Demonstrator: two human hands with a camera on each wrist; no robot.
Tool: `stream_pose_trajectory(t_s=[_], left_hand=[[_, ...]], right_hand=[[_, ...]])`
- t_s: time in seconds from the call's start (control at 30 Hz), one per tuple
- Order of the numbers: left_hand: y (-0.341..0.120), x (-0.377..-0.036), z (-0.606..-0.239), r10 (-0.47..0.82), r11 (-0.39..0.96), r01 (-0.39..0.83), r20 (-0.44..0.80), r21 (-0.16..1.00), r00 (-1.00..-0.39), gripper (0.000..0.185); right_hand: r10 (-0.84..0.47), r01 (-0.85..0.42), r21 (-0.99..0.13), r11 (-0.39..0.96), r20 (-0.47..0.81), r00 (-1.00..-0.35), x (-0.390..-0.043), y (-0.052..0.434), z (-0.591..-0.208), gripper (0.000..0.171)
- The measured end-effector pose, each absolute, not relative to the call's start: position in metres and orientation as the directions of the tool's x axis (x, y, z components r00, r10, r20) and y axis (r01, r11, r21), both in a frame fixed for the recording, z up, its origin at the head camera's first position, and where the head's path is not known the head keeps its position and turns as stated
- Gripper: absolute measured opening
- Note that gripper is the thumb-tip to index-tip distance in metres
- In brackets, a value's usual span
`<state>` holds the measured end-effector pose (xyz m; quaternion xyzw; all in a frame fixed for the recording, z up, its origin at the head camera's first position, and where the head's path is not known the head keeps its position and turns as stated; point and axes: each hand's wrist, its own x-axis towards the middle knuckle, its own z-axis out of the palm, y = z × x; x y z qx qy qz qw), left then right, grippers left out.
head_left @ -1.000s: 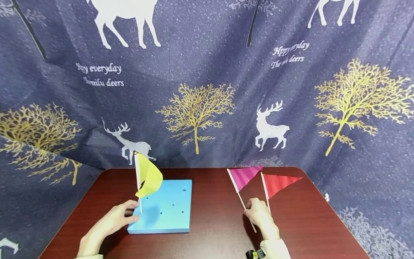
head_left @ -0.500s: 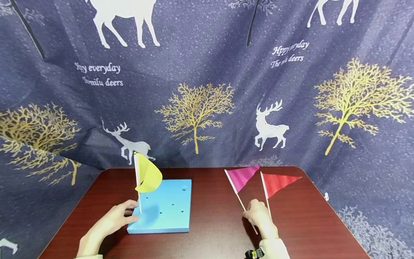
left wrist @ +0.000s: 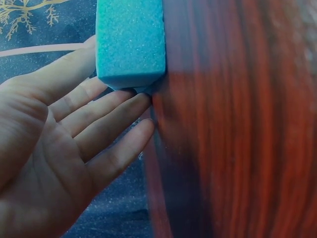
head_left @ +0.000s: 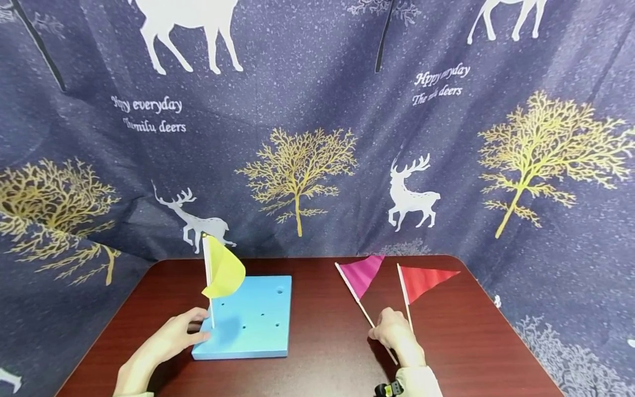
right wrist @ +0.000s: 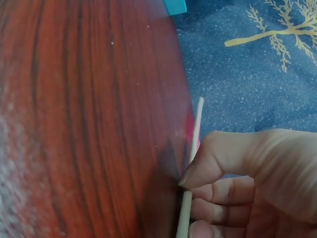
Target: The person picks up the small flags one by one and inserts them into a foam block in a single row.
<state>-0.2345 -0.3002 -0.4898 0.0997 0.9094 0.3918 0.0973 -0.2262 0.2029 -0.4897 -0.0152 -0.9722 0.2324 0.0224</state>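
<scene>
A blue foam block [head_left: 253, 322] with several small holes lies on the dark red table [head_left: 327, 309]. A yellow flag [head_left: 224, 273] stands upright in a hole near the block's left edge. My left hand [head_left: 171, 339] rests with straight fingers against the block's near left corner; in the left wrist view the fingers [left wrist: 106, 126] touch the block [left wrist: 131, 39] at its side. My right hand [head_left: 394, 333] grips the thin sticks of a magenta flag [head_left: 361, 273] and a red flag [head_left: 424, 278]. Its thumb [right wrist: 218, 156] pinches one stick [right wrist: 194, 134].
A dark blue cloth [head_left: 317, 138] printed with deer and golden trees hangs behind the table and drapes round both sides. The table's rounded far corners lie close to the cloth. Bare tabletop shows between the block and my right hand.
The magenta flag has tilted a little further left in my right hand. My left hand and the yellow flag stay where they were.
</scene>
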Motion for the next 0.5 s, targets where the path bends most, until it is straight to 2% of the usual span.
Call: stream_pose_trajectory(t_s=[0.1,0.3,0.5], left_hand=[[-0.3005,-0.2344,-0.4917,0.268,0.671,0.123,-0.085,0.731,-0.96,0.054],[-0.3009,-0.2341,-0.4915,0.29,0.661,0.125,-0.098,0.74,-0.952,0.056],[-0.3004,-0.2347,-0.4906,0.276,0.681,0.131,-0.086,0.721,-0.957,0.056]], right_hand=[[0.027,0.019,-0.483,0.876,0.011,-1.0,-0.2269,0.2052,-0.4921,0.025],[-0.026,-0.001,-0.675,0.738,-0.027,-0.999,-0.2272,0.2102,-0.4952,0.023],[-0.073,-0.032,-0.776,0.63,-0.018,-0.997,-0.2291,0.2115,-0.4916,0.017]])
